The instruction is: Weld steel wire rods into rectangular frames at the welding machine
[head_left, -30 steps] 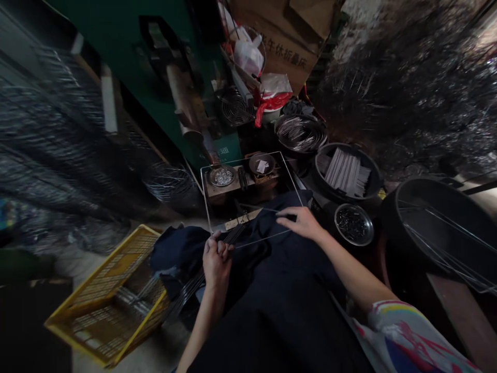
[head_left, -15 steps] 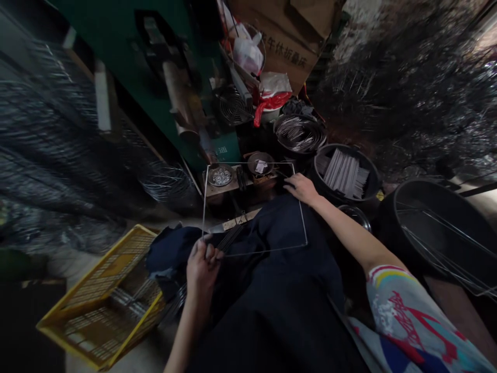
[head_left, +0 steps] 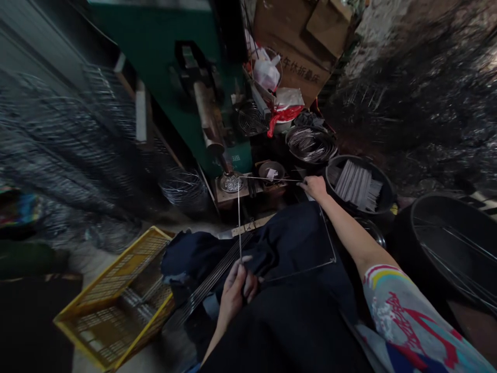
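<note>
Green-painted metal fills the far side: a machine (head_left: 174, 77) stands upright with a small bench (head_left: 248, 189) at its foot carrying two shallow dishes. To the right sit black tubs (head_left: 359, 181) of cut rods and coiled wire, and a yellow crate (head_left: 112, 295) lies low on the left. Across the dark cloth (head_left: 287, 290) over the lap hangs a thin rectangular wire frame (head_left: 287, 228), tilted, its far edge over the bench and its near edge close to the body. The left hand (head_left: 236, 290) is closed on the near-left corner of that frame, together with a bundle of straight rods (head_left: 209, 285) that slants down-left toward the crate. The right hand (head_left: 315, 187), arm stretched forward, pinches the frame's far-right corner beside the rod tub. So the frame runs diagonally between both hands, long sides pointing away from the body, with the left hand nearer.
</note>
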Demonstrator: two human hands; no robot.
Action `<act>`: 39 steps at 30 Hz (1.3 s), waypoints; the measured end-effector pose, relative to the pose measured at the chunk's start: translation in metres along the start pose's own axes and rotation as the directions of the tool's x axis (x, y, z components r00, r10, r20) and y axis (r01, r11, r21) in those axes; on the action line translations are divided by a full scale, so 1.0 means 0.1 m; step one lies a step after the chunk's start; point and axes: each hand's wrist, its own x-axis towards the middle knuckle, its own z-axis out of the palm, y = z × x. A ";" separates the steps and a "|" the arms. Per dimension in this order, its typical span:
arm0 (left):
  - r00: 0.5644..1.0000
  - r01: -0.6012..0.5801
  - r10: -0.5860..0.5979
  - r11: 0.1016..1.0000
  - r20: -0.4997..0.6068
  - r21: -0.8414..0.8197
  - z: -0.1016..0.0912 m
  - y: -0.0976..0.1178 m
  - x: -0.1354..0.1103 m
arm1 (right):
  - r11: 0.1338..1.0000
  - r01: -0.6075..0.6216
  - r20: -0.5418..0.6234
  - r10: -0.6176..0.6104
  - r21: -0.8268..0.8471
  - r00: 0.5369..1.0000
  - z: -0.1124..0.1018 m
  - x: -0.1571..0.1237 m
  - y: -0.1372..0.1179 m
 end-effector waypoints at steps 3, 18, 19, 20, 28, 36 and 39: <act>0.998 0.053 -0.052 0.998 0.036 -0.031 0.15 0.05 -0.09 | 0.988 -0.149 0.000 0.149 0.047 0.989 -0.03 0.10 -0.03; 0.987 0.159 -0.159 0.987 -0.013 -0.009 0.15 0.03 -0.25 | 0.865 -0.476 0.173 0.450 0.161 0.876 -0.21 0.55 0.19; 0.986 0.167 -0.167 0.986 -0.015 -0.002 0.14 0.02 -0.26 | 0.863 -0.478 0.188 0.448 0.168 0.874 -0.21 0.55 0.15; 0.986 0.164 -0.164 0.986 -0.014 0.005 0.12 0.01 -0.25 | 0.866 -0.470 0.202 0.436 0.172 0.877 -0.22 0.53 0.10; 0.995 0.076 -0.088 0.977 0.050 0.201 -0.16 -0.14 0.02 | 0.946 -0.292 0.165 0.269 0.140 0.949 -0.34 0.47 -0.33; 0.966 0.239 -0.241 0.970 0.097 0.038 -0.38 -0.14 0.03 | 0.655 -0.266 0.473 -0.158 0.708 0.867 -0.61 -0.06 -0.50; 0.979 0.199 -0.199 0.980 -0.040 0.000 -0.50 0.00 -0.03 | 0.425 -0.266 0.430 -0.358 0.865 0.828 -0.98 -0.56 -0.43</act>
